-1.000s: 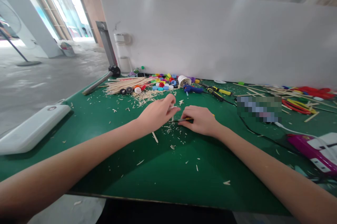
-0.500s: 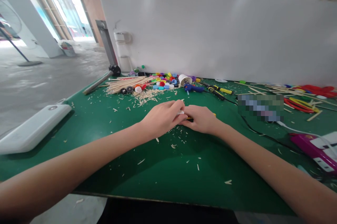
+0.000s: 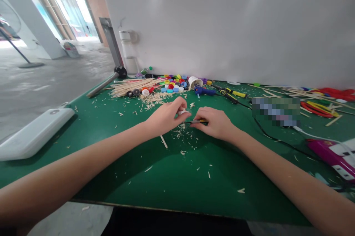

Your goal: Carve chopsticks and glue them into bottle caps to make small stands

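My left hand (image 3: 165, 118) is closed, with a small white piece that looks like a bottle cap (image 3: 183, 112) pinched between thumb and fingers. From under its wrist side a thin wooden stick (image 3: 164, 142) sticks out; whether the hand holds it or it lies on the table, I cannot tell. Wrapped around a slim black-and-yellow utility knife (image 3: 204, 121), my right hand (image 3: 215, 123) rests a short way to the right. The dark blade points left, just below the white piece and apart from it. Wood shavings (image 3: 181, 130) lie scattered beneath both hands.
Behind the hands are a pile of wooden sticks (image 3: 133, 87), coloured bottle caps (image 3: 171, 87), a tipped white cup (image 3: 195, 82) and a blue glue gun (image 3: 204, 91). A white box-like device (image 3: 36, 132) stands left; a magenta power strip (image 3: 328, 154) and cables lie right.
My hands were together and have come apart: the left a little up and left, the right slightly right. The knife blade now shows, and more of the stick is visible.
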The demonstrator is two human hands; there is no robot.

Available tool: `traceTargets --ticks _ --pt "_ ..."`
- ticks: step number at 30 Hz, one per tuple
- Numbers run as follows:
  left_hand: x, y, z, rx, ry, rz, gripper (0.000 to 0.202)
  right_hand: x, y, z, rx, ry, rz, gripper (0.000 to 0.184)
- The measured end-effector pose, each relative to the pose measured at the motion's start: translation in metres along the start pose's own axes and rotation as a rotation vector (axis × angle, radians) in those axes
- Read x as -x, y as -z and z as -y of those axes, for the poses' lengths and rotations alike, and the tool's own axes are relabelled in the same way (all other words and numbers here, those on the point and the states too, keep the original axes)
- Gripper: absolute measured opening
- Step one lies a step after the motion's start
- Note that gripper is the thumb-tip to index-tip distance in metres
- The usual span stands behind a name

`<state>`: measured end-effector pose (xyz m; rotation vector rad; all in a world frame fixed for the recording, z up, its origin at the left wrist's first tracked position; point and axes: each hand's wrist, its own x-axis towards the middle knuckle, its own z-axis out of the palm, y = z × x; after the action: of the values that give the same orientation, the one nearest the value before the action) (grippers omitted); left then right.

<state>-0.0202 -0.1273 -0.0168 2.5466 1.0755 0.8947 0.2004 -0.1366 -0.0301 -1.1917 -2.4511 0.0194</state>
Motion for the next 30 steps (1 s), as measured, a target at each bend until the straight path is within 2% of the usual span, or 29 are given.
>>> traceTargets --ticks 5,9,14,20,24,30 --pt "0.003 0.001 -0.011 0.004 -0.127 0.128 0.017 -0.002 -0.002 -0.004 0.016 0.038 0.125 0.027" --pt "0.006 -0.003 -0.020 -0.081 -0.228 0.178 0.017 0.000 -0.003 -0.003 0.064 0.059 0.107 0.026" --pt "0.006 -0.003 -0.020 -0.169 -0.140 0.099 0.017 0.004 -0.002 0.000 0.048 0.050 0.084 0.029" --pt "0.002 -0.003 -0.011 -0.274 0.077 -0.013 0.018 0.006 -0.003 0.002 0.033 0.009 -0.099 0.027" --pt "0.004 -0.005 -0.015 -0.352 0.066 -0.021 0.019 0.002 -0.003 0.002 0.010 0.002 -0.048 0.028" --pt "0.005 -0.003 -0.014 -0.305 0.025 0.005 0.016 -0.005 0.000 -0.002 -0.020 -0.028 0.051 0.028"
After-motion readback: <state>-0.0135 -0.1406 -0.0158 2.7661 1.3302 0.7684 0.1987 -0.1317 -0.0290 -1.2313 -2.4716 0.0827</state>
